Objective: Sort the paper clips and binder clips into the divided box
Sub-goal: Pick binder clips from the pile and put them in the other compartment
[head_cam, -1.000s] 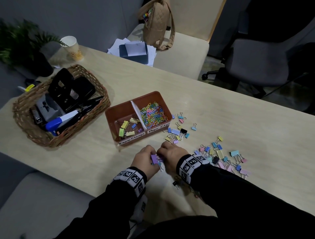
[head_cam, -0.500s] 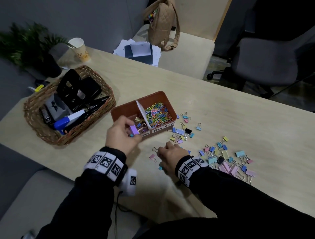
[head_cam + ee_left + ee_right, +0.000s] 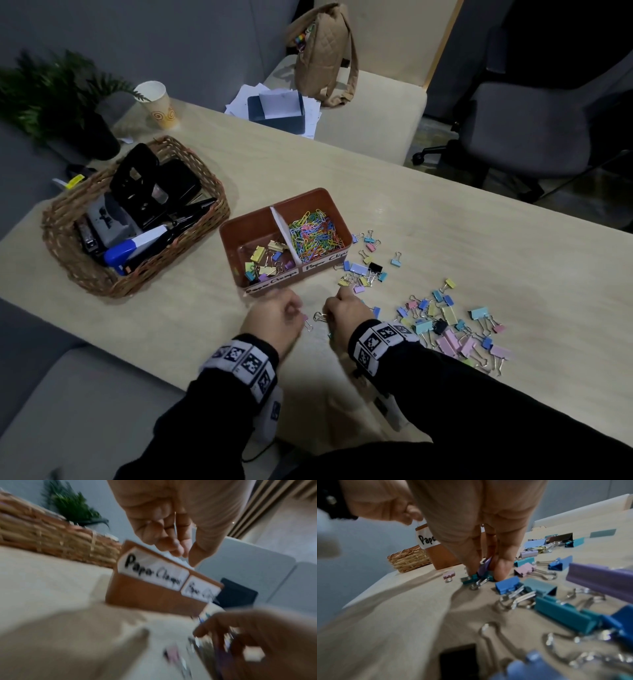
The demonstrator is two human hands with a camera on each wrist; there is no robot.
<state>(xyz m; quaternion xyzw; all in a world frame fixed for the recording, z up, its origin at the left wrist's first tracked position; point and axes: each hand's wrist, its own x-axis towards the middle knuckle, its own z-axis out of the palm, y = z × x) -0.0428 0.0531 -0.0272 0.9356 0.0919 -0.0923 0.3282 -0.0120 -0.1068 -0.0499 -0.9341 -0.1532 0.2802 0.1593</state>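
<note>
Low in the centre of the head view, the right hand (image 3: 346, 310) is down on the pale wooden tabletop (image 3: 445, 240), fingers curled and fingertips (image 3: 471, 566) pinched on a small lilac binder clip (image 3: 485, 566) that sits against a teal one; whether the teal clip is also gripped I cannot tell. The left hand (image 3: 274, 318) hovers just to its left with fingers loosely curled, and a thin wire seems to hang from it, though the blurred left wrist view leaves its hold unclear. A tiny pink binder clip (image 3: 306, 319) lies between the two hands. The brown divided plastic box (image 3: 286, 279) stands just above both hands in the frame, its left compartment holding binder clips, its right one paper clips. So the pinched clip must travel up and slightly left; the left hand is nearer that compartment. Most loose binder clips (image 3: 452, 329) spread to the right.
</note>
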